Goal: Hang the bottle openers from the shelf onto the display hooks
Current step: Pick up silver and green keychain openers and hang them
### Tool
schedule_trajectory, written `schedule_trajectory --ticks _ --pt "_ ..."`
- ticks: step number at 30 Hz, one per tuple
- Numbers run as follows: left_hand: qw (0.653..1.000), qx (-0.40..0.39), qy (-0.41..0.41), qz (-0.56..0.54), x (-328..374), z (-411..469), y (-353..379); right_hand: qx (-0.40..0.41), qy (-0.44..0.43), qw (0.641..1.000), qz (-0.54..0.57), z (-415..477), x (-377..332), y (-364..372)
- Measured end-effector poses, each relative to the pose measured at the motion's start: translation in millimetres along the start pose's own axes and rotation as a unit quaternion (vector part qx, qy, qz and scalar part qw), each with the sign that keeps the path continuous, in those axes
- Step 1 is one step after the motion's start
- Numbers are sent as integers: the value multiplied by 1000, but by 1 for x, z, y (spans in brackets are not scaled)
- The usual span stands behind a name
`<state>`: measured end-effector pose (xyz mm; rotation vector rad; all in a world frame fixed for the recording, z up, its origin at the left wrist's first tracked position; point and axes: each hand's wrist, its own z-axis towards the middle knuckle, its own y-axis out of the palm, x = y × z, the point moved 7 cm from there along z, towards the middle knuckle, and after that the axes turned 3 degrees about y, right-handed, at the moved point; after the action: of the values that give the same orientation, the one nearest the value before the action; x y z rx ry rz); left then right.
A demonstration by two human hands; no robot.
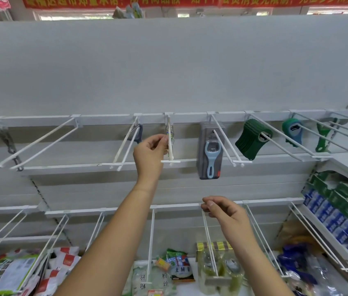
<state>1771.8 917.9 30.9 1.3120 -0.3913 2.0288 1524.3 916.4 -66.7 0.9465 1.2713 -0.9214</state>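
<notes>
Grey store racking's top hook row (190,115) already holds most openers, left hand (149,153) pinching a metal opener (170,130) onto its hook, right hand (222,210) loosely curled, apparently empty, so nearly done.

Before you, a grey back panel (168,67) carries an upper rail (109,116) of white wire hooks (222,142). On these hang a carded blue opener (210,154), dark green openers (252,139), a teal opener (292,131) and a green opener (323,135). A lower rail (177,207) bears further hooks above packaged goods (179,268).
</notes>
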Motion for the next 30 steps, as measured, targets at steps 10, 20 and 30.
schedule_trajectory --ticks 10,20,30 --pt "999 18 -8 37 -22 30 3 3 5 1000 -14 3 -6 -22" --pt "988 30 -19 150 -2 -40 -29 -42 0 999 -7 -15 -12 -29" --pt "989 -90 -45 104 29 -201 -34 -39 -34 999 1 -66 -16 -48"
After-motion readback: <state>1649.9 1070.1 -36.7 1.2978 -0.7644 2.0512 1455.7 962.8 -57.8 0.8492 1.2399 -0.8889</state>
